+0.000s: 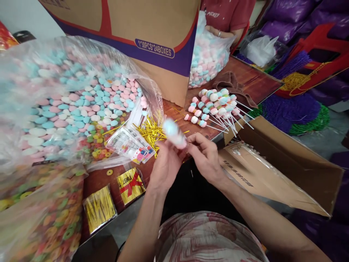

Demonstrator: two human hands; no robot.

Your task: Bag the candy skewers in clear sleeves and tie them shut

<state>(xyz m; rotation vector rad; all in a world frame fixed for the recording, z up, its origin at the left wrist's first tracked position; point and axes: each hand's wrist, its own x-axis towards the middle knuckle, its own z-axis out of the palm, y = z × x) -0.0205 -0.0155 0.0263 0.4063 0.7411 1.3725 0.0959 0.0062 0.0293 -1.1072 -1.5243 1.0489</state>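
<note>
A candy skewer (174, 134) with pale blue, white and pink pieces is blurred by motion above the table's front edge. My left hand (167, 163) is closed around its lower part. At the skewer's lower end, the fingers of my right hand (204, 154) are pinched together; any small thing between them is too blurred to make out. Just beyond my left hand lie loose gold twist ties (151, 131) and printed clear wrappers (131, 143). A pile of finished candy skewers (218, 103) with white sticks rests to the right, beyond my right hand.
A large clear bag of pastel candies (73, 105) and ring candies (99, 142) covers the left. Nearer is another ring-candy bag (54, 218). Twist-tie packs (99, 209) lie at the front edge. A tall carton (152, 40) stands behind; an open carton (294, 156) sits right. A person's red shirt (226, 14) shows behind.
</note>
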